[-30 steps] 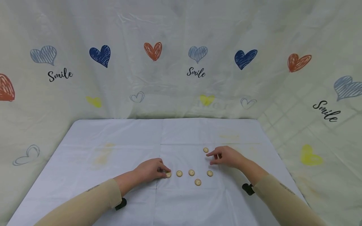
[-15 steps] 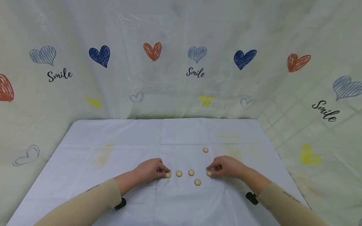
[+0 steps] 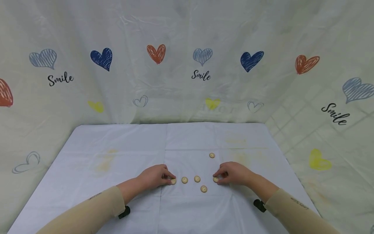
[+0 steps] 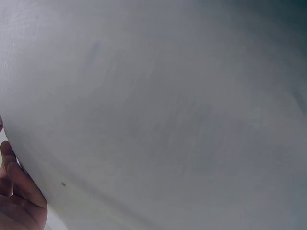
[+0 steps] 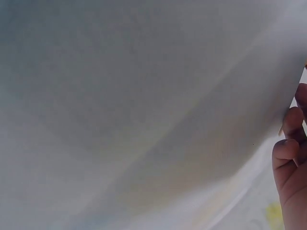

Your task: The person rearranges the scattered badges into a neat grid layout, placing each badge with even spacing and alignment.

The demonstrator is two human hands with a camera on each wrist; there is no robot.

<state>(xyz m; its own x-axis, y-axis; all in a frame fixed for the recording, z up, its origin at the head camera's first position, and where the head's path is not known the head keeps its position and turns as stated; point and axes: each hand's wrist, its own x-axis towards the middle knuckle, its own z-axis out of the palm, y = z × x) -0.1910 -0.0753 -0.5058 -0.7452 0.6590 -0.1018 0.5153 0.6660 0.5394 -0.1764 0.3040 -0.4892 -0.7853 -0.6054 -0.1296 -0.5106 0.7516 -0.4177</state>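
Round light wooden buttons lie on the white-covered table in the head view. At the left end of a loose row, my left hand (image 3: 154,175) pinches one button (image 3: 173,181) between thumb and fingertips. My right hand (image 3: 234,172) has its thumb and index finger around the rightmost button (image 3: 215,179), which is partly covered. Between the hands are two buttons in line, a left one (image 3: 184,180) and a right one (image 3: 197,179). Another button (image 3: 204,188) sits slightly nearer to me. The wrist views catch only part of each hand at the edge, with no clear button.
One more button (image 3: 212,155) lies farther back, beyond the right hand's fingertips. The table (image 3: 125,139) has a creased white cloth with faint yellowish stains. Behind it hangs a pale curtain (image 3: 175,84) printed with hearts and "Smile". Black wrist-camera mounts hang under both cuffs.
My right hand has come nearer to me from beside the far button and closed its fingertips on the rightmost button. The left hand stays at its button.
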